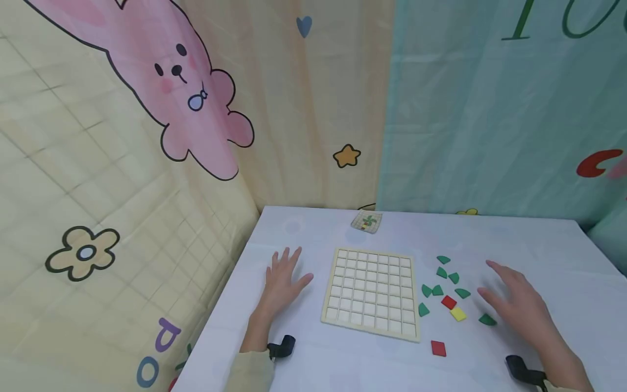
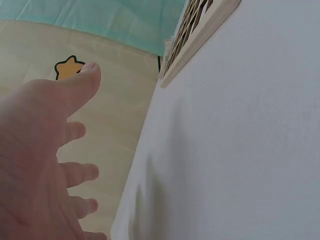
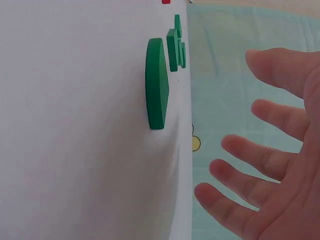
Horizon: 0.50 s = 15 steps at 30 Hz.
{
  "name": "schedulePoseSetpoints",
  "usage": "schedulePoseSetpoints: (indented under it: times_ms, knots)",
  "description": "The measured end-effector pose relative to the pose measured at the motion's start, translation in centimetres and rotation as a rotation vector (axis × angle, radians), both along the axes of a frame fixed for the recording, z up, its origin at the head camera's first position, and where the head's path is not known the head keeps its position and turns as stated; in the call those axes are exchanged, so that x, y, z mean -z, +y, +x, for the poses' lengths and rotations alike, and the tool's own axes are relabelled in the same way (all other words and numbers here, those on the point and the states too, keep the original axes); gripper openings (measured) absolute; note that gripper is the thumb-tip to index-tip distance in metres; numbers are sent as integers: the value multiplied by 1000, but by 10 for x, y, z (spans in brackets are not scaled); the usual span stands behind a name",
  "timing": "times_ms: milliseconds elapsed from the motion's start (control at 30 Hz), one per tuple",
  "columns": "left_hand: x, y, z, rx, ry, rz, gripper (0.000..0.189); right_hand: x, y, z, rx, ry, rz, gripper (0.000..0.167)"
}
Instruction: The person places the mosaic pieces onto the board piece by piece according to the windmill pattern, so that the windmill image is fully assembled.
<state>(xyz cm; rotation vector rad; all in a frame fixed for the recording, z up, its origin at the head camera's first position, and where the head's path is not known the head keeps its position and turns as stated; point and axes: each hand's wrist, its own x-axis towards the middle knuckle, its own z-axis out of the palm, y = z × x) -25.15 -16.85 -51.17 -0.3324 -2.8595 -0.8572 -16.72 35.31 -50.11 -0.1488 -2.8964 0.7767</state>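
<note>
A square wooden grid board [image 1: 370, 291] with white cells lies on the table between my hands. To its left my left hand [image 1: 282, 283] is spread with straight fingers, holding nothing; in the left wrist view the board's edge [image 2: 200, 42] shows beyond the thumb. My right hand [image 1: 518, 305] hovers at the right, fingers apart and nothing in them. Nearest to it is a green quarter-round piece [image 1: 487, 319], seen large as a green block [image 3: 157, 84] in the right wrist view. Several more green pieces [image 1: 442, 272], a red square [image 1: 448, 302], a yellow square [image 1: 458, 314] and another red square [image 1: 438, 348] lie beside the board.
A small pattern card [image 1: 367, 221] with a green pinwheel design lies at the back of the white table [image 1: 313, 359]. Printed curtains [image 1: 313, 109] hang behind and to the left. Each wrist wears a black camera mount [image 1: 281, 347].
</note>
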Motion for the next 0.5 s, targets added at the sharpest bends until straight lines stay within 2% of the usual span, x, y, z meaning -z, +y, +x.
schedulePoseSetpoints:
  times_ms: [100, 233, 333, 500]
  knots:
    - [3, 6, 3, 54, -52, 37, 77, 3, -7, -1, -10, -45, -40, 83]
    - [5, 12, 7, 127, -104, 76, 72, 6, -15, -2, -43, -61, -46, 73]
    - [5, 16, 9, 164, -126, 63, 68, 6, -19, -3, -67, -64, -49, 67]
    - [8, 21, 10, 240, -139, -11, 62, 10, -24, -7, -77, -76, -19, 56]
